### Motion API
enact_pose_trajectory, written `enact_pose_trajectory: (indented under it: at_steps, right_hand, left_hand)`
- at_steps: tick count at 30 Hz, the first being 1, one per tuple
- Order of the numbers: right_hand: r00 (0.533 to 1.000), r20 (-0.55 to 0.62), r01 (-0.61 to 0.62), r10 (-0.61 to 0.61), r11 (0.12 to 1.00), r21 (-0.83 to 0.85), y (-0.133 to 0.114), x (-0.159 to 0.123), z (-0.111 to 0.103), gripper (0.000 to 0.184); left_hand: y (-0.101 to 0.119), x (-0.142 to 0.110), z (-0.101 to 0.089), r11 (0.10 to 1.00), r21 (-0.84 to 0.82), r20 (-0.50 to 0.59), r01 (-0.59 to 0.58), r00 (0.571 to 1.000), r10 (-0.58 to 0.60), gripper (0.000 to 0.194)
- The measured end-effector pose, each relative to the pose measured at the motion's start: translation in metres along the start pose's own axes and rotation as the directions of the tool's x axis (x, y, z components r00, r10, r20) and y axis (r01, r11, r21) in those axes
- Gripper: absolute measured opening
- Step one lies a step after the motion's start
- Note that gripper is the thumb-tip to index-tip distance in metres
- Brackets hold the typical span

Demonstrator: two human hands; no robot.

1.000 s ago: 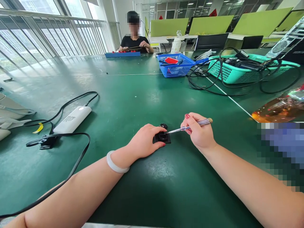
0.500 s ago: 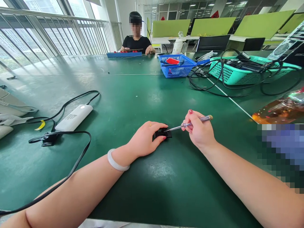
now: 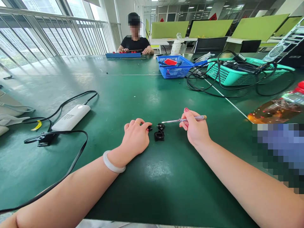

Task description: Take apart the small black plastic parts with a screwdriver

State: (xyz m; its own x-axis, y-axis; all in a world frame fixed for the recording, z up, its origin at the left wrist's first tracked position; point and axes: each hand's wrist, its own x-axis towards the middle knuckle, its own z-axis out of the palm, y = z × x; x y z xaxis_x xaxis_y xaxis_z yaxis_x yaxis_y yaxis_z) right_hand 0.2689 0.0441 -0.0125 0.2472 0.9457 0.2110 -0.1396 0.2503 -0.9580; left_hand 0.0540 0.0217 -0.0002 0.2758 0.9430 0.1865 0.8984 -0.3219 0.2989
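Fingers (image 3: 146, 125) just left of black part (image 3: 159, 136), apart

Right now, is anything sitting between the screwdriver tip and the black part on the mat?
Nothing visible. The screwdriver in the right hand points at a bare stretch of mat above the black part; the left hand is off to the side.
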Motion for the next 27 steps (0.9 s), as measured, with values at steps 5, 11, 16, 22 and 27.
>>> enact_pose_trajectory:
  at_steps: [5,11,16,22,27]
  right_hand:
    - [1.0,-0.007,0.006,-0.006,1.0,-0.023,0.0,-0.001,-0.002,0.045]
    - [1.0,-0.024,0.017,-0.017,1.0,-0.011,-0.001,0.0,-0.002,0.053]
    - [0.989,-0.147,0.032,-0.03,0.999,0.01,0.001,0.005,-0.003,0.055]
    - [0.977,-0.21,0.045,-0.041,0.999,0.012,0.003,0.012,-0.003,0.053]
    - [0.974,-0.224,0.028,-0.039,0.998,-0.051,0.003,0.014,-0.004,0.054]
  left_hand:
    - [0.002,0.001,-0.001,0.999,-0.039,-0.039,0.014,0.999,-0.016,0.029]
    - [0.01,0.0,0.0,0.97,-0.196,0.023,-0.146,0.988,0.153,0.041]
    - [0.02,-0.002,0.004,0.966,-0.174,0.123,-0.192,0.969,0.215,0.057]
    - [0.028,0.0,0.005,0.968,-0.187,0.104,-0.169,0.976,0.191,0.029]
    - [0.031,-0.001,0.007,0.964,-0.196,0.126,-0.178,0.971,0.205,0.045]
